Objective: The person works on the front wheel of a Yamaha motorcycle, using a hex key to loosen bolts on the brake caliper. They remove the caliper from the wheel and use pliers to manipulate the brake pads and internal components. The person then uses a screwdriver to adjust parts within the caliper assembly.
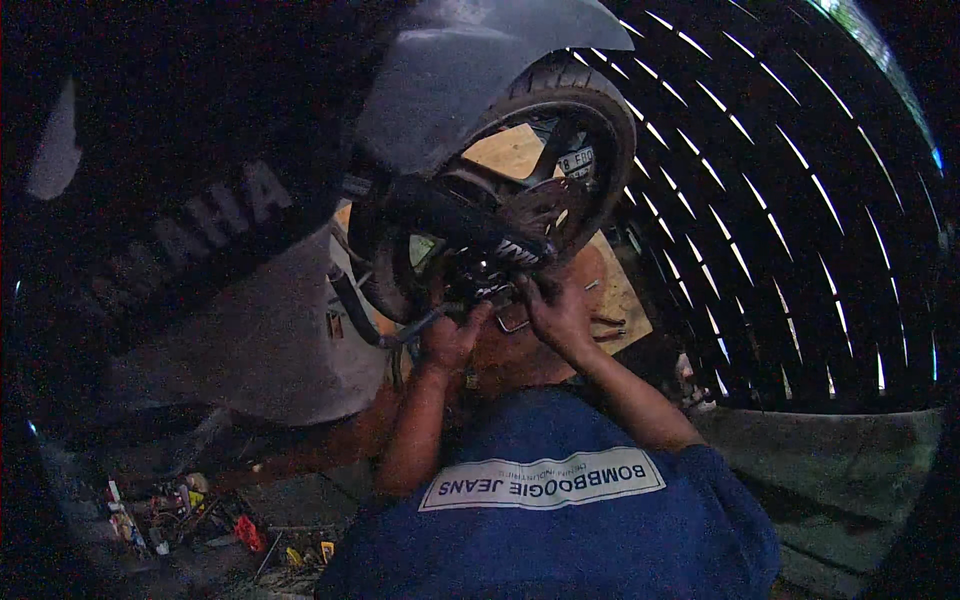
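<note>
Wheel hub area (480, 262) of the motorcycle's rear wheel (545, 175) is where both hands work, low in the wheel, just above and ahead of the knuckles. Dim picture, detail limited.

Left to right:
- Dark body panel (180, 230) with large pale lettering fills the left; grey panel below it.
- Floor clutter (190, 510) lower left: small red, yellow and white bits, too small to identify.
- Left hand (452, 335) is curled closed around something at the end of a dark curved tube or lever (370, 320) under the hub; what exactly it grips I cannot tell.
- Right hand (558, 312) sits just beside it, touching the hub parts, fingers bent closed on a small part; a thin metal tool or bracket (512, 322) shows between the hands. It is the higher hand, nearer the axle.
- Blue garment (560, 520) at lower centre carries a white rectangular label (545, 480) with dark print.
- Small white plate (575, 160) shows through the spokes.
- Slatted dark shutter (800, 200) at right.
</note>
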Action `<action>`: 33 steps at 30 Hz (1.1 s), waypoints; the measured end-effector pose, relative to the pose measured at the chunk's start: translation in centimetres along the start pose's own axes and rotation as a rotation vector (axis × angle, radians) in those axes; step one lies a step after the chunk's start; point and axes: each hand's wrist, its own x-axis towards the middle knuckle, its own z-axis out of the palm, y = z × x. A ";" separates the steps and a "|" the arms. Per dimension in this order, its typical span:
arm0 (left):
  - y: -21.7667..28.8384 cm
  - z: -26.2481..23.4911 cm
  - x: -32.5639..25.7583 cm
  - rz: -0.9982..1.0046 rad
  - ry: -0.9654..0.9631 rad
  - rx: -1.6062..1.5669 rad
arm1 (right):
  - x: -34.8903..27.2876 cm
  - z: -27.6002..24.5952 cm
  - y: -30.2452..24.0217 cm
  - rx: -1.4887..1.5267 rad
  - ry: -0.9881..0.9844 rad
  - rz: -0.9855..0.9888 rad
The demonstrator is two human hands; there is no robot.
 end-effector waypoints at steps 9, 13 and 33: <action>-0.6 0.1 0.0 0.018 -0.054 -0.022 | -0.4 -1.9 -2.4 -0.104 -0.036 -0.095; -0.6 0.5 0.1 0.135 0.022 0.063 | -0.5 0.0 1.2 -0.175 0.077 -0.121; -0.8 0.2 -0.6 0.026 0.082 0.233 | -1.2 -1.7 -4.1 0.183 -0.007 -0.054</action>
